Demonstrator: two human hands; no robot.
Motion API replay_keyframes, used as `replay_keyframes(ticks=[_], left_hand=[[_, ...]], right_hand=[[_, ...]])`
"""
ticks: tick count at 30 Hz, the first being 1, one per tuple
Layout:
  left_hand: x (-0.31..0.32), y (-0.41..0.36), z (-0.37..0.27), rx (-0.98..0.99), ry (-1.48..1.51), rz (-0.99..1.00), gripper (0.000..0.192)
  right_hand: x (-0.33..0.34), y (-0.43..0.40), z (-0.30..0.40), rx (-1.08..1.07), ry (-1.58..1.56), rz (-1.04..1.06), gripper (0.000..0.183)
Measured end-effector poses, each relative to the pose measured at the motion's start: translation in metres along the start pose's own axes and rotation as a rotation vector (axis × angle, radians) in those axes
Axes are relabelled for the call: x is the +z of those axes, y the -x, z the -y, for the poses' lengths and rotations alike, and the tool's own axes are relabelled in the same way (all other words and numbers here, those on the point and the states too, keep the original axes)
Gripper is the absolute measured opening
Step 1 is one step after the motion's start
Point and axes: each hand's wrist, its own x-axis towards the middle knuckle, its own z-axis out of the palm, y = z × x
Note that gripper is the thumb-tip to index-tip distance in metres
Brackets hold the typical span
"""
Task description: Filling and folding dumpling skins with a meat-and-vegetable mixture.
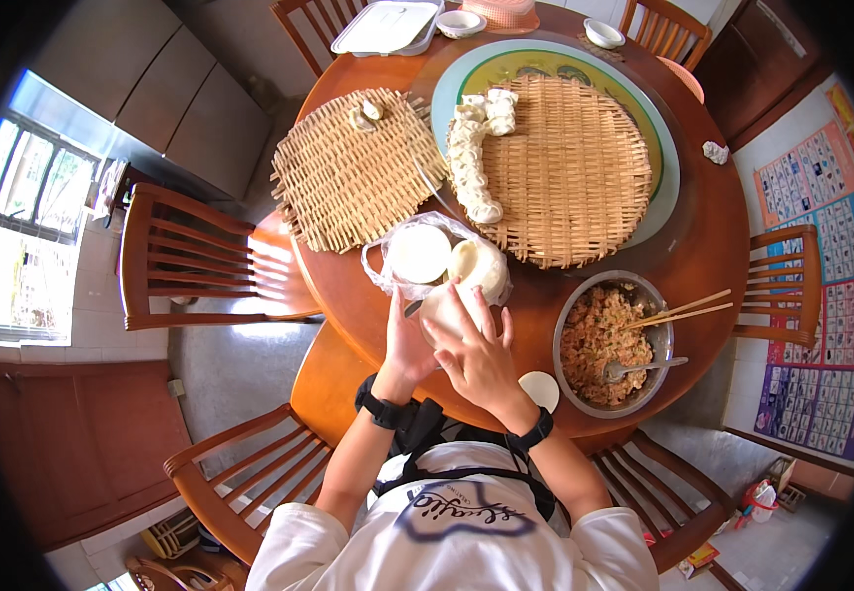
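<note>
My left hand (406, 353) holds a round dumpling wrapper (438, 309) from its left side, partly hidden by fingers. Across the wrapper's face lie the spread fingers of my right hand (477, 362). Just beyond both hands, an open plastic bag (377, 277) contains two stacks of wrappers, the left stack (419, 253) and the right stack (480, 270). One loose wrapper (539, 391) lies on the table beside my right wrist. Further right sits a metal bowl (561, 362) of minced filling (597, 325), with chopsticks (685, 310) and a spoon (645, 367) in it.
A round woven tray (567, 177) bears folded dumplings (471, 170) along its left side, on a glass turntable (667, 185). Another woven mat (353, 177) holds a few dumplings (366, 114). A lidded plastic box (386, 28) stands at the back. Wooden chairs (190, 258) surround the table (700, 244).
</note>
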Motion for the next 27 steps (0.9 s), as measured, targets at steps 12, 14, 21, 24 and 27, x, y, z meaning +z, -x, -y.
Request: replay_keyframes(ticks=[12,14,21,24,27], left_hand=[[-0.023,0.001,-0.038,0.26,-0.04,-0.06,0.074],[-0.029,0.006,-0.047,0.286,-0.066,-0.075,0.073],[-0.028,0.014,-0.053,0.284,-0.045,-0.086,0.074],[-0.03,0.016,-0.052,0.257,-0.073,-0.114,0.075],[-0.028,0.016,-0.046,0.189,-0.127,-0.118,0.076]], right_hand=[[0.011,0.008,-0.012,0.002,0.071,-0.094,0.044],[0.021,0.007,-0.017,0.016,0.075,-0.021,0.044],[0.064,0.011,-0.027,0.014,0.147,0.2,0.043],[0.055,0.01,-0.026,0.077,0.135,0.186,0.041],[0.032,0.009,-0.021,0.143,0.096,0.038,0.044]])
